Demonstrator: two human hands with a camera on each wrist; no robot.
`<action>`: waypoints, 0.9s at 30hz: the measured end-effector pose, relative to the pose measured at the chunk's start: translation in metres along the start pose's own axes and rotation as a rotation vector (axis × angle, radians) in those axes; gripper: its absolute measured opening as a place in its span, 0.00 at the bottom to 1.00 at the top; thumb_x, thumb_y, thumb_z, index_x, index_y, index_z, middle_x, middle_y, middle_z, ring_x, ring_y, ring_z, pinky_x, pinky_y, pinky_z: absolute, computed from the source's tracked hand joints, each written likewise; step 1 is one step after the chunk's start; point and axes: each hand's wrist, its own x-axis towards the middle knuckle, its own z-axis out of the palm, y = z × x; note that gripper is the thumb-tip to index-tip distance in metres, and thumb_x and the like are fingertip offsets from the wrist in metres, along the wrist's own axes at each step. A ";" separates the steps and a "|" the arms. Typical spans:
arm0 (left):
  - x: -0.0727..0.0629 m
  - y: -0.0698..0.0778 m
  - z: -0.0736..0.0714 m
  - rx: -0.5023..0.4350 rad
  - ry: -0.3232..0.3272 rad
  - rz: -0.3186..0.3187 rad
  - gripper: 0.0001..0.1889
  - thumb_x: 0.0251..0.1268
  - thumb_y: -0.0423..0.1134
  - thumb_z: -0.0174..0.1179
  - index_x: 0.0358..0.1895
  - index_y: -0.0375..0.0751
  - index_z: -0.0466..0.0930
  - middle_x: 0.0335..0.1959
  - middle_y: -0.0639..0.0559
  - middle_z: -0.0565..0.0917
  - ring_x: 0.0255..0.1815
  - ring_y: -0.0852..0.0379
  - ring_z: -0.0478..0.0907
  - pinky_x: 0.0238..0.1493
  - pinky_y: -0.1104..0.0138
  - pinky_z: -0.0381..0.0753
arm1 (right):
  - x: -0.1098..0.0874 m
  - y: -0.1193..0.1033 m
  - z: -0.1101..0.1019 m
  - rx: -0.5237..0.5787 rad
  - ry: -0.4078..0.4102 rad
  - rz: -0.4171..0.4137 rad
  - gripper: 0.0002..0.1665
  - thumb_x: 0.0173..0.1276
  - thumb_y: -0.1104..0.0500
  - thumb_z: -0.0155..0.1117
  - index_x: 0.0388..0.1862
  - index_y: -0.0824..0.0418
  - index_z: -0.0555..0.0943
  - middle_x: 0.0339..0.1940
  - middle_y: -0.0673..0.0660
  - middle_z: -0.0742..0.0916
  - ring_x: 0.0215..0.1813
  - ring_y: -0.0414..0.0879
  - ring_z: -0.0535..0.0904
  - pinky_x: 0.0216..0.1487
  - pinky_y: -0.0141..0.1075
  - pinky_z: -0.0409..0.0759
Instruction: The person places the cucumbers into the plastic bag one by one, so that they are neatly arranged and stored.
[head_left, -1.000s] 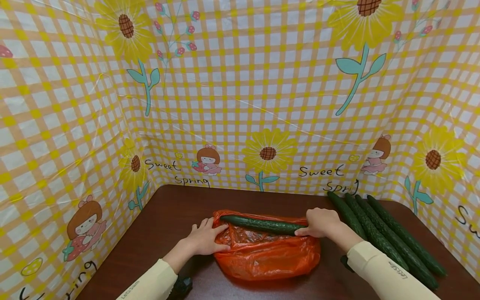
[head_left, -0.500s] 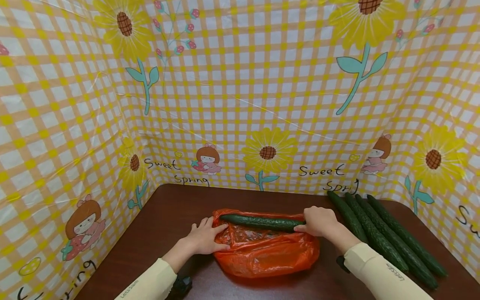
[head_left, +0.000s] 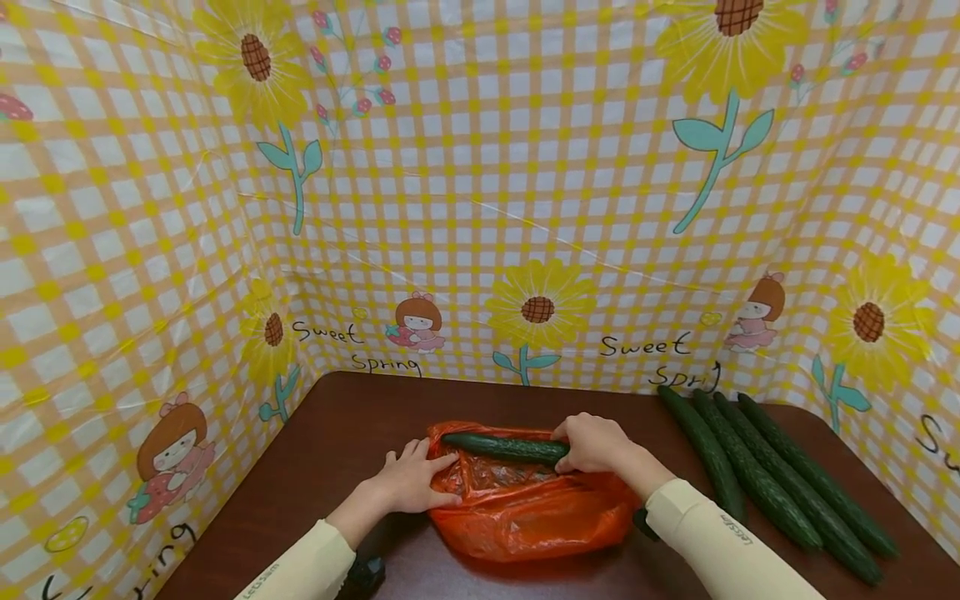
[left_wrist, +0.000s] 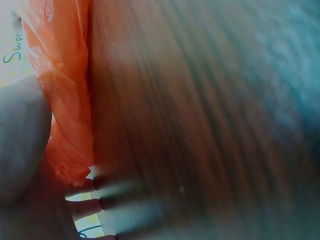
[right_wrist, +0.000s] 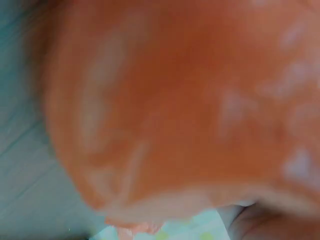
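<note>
A red-orange plastic bag (head_left: 525, 533) lies on its side on the dark table, its mouth facing up and back. Inside the mouth a dark green cucumber (head_left: 502, 447) stretches left to right. My right hand (head_left: 600, 443) grips the cucumber near its right part and hides that end. At the bag's left end rests my left hand (head_left: 408, 477), fingers spread and fairly straight, touching the rim. In the left wrist view, the bag (left_wrist: 65, 90) stands beside the thumb with fingertips (left_wrist: 85, 207) below it. Blurred bag plastic (right_wrist: 190, 110) fills most of the right wrist view.
Several cucumbers (head_left: 795, 475) lie side by side at the table's right. A small black object (head_left: 363, 575) is partly hidden by the left forearm. The brown table (head_left: 300, 467) is enclosed by checked sunflower cloth walls (head_left: 480, 233).
My right hand has shifted left along the cucumber, so less of the cucumber shows. The bag's right side has drawn slightly inward. The left hand has stayed in place.
</note>
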 end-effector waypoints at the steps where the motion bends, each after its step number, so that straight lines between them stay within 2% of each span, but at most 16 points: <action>1: 0.000 0.000 0.001 0.005 -0.003 0.000 0.40 0.62 0.71 0.58 0.76 0.62 0.67 0.78 0.35 0.58 0.79 0.33 0.53 0.67 0.28 0.55 | 0.001 -0.001 0.002 0.009 0.001 -0.003 0.27 0.55 0.49 0.81 0.54 0.55 0.88 0.52 0.56 0.88 0.52 0.55 0.85 0.46 0.55 0.83; 13: -0.001 0.002 0.003 0.023 -0.007 0.001 0.40 0.61 0.71 0.59 0.75 0.62 0.68 0.78 0.36 0.59 0.79 0.34 0.53 0.67 0.28 0.56 | 0.003 -0.001 0.009 0.080 0.065 -0.010 0.23 0.58 0.53 0.79 0.52 0.60 0.88 0.52 0.58 0.89 0.50 0.56 0.86 0.46 0.53 0.84; 21: 0.000 0.000 0.002 0.035 0.001 -0.005 0.40 0.61 0.71 0.59 0.75 0.62 0.68 0.78 0.36 0.58 0.79 0.34 0.53 0.67 0.29 0.56 | 0.011 -0.007 0.002 0.062 0.089 0.015 0.24 0.58 0.54 0.79 0.52 0.62 0.87 0.53 0.61 0.88 0.47 0.56 0.86 0.44 0.51 0.85; 27: 0.001 -0.001 0.001 0.035 -0.001 -0.010 0.40 0.62 0.72 0.58 0.76 0.62 0.67 0.78 0.36 0.58 0.79 0.35 0.53 0.68 0.29 0.56 | 0.015 -0.007 0.001 0.031 0.029 0.048 0.27 0.58 0.51 0.79 0.55 0.59 0.87 0.53 0.59 0.88 0.48 0.56 0.86 0.43 0.52 0.84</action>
